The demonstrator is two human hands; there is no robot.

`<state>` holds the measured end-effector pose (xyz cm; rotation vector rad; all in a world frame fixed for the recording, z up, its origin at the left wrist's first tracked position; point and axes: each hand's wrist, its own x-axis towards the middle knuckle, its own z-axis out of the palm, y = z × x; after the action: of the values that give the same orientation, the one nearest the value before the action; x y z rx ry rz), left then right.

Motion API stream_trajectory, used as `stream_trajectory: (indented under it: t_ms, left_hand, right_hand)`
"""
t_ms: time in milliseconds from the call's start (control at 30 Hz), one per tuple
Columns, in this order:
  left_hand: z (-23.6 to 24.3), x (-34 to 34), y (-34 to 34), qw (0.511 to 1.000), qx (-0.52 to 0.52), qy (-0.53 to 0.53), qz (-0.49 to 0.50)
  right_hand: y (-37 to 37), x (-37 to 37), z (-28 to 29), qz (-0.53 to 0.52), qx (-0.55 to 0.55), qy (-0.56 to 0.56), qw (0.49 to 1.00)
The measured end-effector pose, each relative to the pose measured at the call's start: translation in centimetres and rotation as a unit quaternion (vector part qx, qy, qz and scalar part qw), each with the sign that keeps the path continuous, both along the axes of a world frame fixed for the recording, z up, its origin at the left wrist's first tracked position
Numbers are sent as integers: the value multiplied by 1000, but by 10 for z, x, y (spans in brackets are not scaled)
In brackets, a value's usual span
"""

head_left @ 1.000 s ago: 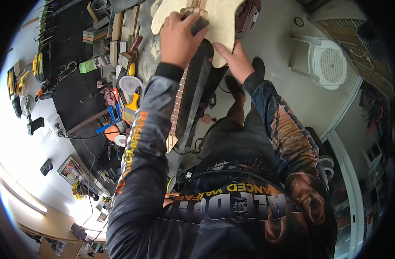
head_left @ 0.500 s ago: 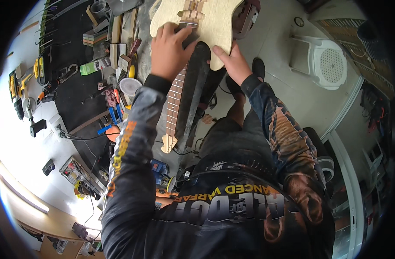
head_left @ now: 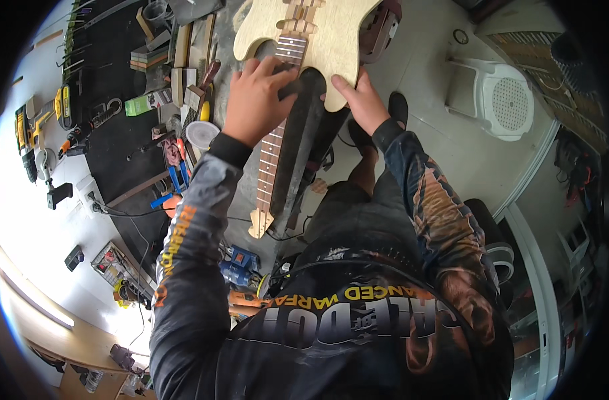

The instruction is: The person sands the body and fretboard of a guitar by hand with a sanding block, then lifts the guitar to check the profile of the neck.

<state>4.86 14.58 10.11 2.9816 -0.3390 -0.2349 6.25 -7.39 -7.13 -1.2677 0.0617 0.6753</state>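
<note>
An unfinished electric guitar body [head_left: 338,40] of pale bare wood lies at the top of the view, its upper part cut off by the edge. Its guitar neck [head_left: 269,157], with a brown fretboard, runs down toward me to a pale headstock [head_left: 260,223]. Over the fretboard, just below the body, arches my left hand [head_left: 258,97]. Its fingers and thumb are apart, the fingertips slightly blurred; the hand hides that stretch of neck. My right hand [head_left: 366,103] grips the body's right horn, thumb on top and the other fingers underneath.
The grey bench [head_left: 241,180] holds wood strips [head_left: 181,50], a round white lid [head_left: 202,135], blue clamps [head_left: 178,179] and a blue power tool [head_left: 241,263]. Drills [head_left: 63,110] hang at the left. Across the floor on the right stands a white plastic chair [head_left: 504,100].
My left hand has slid down the neck toward me, baring the frets next to the body. My right hand keeps its grip; the guitar has shifted only slightly.
</note>
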Motion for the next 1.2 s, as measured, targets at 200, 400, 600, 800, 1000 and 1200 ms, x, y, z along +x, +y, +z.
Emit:
stream_trajectory:
  t_ms: [200, 400, 600, 800, 1000, 1200]
  left_hand:
    - [-18, 57, -4, 992, -57, -115, -4]
    - [-12, -22, 9, 999, -48, -17, -6]
    - [-5, 43, -8, 989, -66, -131, -22]
    - [-17, -17, 4, 998, -41, -53, -11]
    - [6, 0, -5, 996, -44, -75, 24]
    - [-31, 28, -3, 990, -51, -133, -21]
  right_hand:
    - [5, 3, 10, 30, 7, 28, 999]
    - [-1, 1, 16, -17, 77, 74, 994]
    - [4, 3, 30, 3, 82, 71, 994]
    - [0, -1, 29, -37, 99, 65, 992]
    - [2, 2, 35, -37, 93, 90, 991]
    - [6, 1, 38, -37, 75, 71, 994]
